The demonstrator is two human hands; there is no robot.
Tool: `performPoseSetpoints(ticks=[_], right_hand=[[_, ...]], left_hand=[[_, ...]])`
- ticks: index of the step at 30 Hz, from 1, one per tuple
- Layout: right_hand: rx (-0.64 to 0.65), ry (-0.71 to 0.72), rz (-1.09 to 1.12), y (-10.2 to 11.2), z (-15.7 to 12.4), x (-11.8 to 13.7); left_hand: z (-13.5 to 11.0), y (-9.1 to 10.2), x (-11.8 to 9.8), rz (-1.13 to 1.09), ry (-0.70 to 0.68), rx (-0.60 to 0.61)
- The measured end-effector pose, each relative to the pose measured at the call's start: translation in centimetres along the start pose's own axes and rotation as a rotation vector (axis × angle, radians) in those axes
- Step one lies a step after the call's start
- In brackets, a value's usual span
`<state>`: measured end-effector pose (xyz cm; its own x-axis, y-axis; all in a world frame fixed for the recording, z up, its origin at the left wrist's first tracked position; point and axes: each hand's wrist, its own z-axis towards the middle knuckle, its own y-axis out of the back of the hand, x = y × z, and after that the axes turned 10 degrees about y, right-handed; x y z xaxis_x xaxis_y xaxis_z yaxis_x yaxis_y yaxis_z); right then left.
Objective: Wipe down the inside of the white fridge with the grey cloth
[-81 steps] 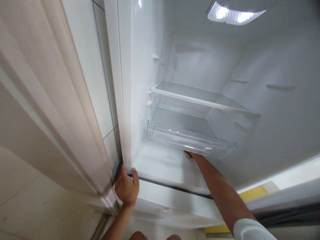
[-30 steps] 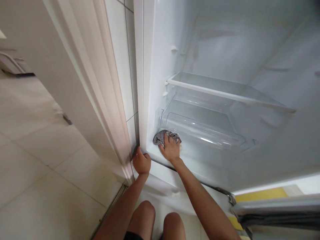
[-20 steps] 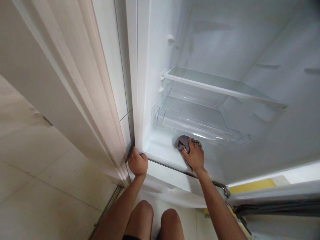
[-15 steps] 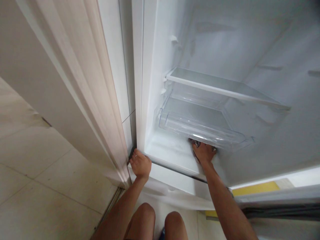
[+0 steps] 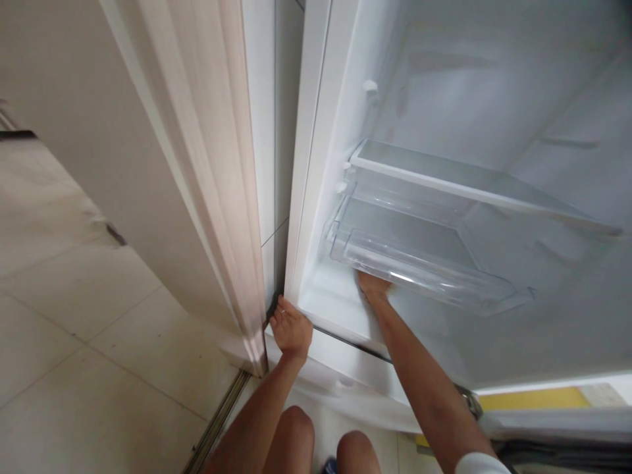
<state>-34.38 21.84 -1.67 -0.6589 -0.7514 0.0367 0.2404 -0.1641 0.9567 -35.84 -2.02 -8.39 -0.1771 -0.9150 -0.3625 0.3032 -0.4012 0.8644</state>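
My left hand (image 5: 292,329) is closed round the lower left front corner of a white refrigerator (image 5: 307,158), its fingers curled at the narrow gap beside the wall. Inside, my right hand (image 5: 374,284) reaches low over the compartment floor (image 5: 336,299), under a clear plastic drawer (image 5: 419,273). The drawer front hides its fingers. The dark patterned cloth seen in that hand half a second ago is out of sight behind the drawer. Above the drawer sits a glass shelf (image 5: 464,174) with a white front edge.
A pale wooden door frame (image 5: 217,158) stands close on the left, with floor tiles (image 5: 89,368) beyond it. The open refrigerator door (image 5: 557,424) is at the lower right. My bent knees (image 5: 356,453) are just below the refrigerator.
My right hand has slid left and deeper under the drawer, taking the cloth out of sight. My left hand keeps its hold on the corner. The view has shifted left.
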Motion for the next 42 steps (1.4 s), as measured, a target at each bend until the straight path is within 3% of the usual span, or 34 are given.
performPoseSetpoints(ticks=[6,10,17,23,34,42], right_hand=[[-0.014,0.216,0.04,0.2,-3.2,5.7],[-0.035,0.331,0.099,0.7,-6.0,7.3],[0.007,0.411,0.144,2.3,-10.2,6.3],[-0.044,0.311,0.083,2.6,-12.9,6.1],[-0.025,0.243,-0.104,3.7,-13.3,2.9],[0.005,0.076,-0.02,3.5,-12.3,2.0]], left_hand=[[0.0,0.1,-0.2,-0.026,0.038,0.017],[0.1,0.3,-0.3,-0.05,0.038,0.014],[0.3,0.9,-0.3,-0.044,0.028,0.045],[0.4,0.8,-0.2,-0.093,-0.001,0.043],[0.5,0.7,0.1,-0.135,-0.007,0.027],[0.4,0.9,0.4,-0.128,-0.025,0.028]])
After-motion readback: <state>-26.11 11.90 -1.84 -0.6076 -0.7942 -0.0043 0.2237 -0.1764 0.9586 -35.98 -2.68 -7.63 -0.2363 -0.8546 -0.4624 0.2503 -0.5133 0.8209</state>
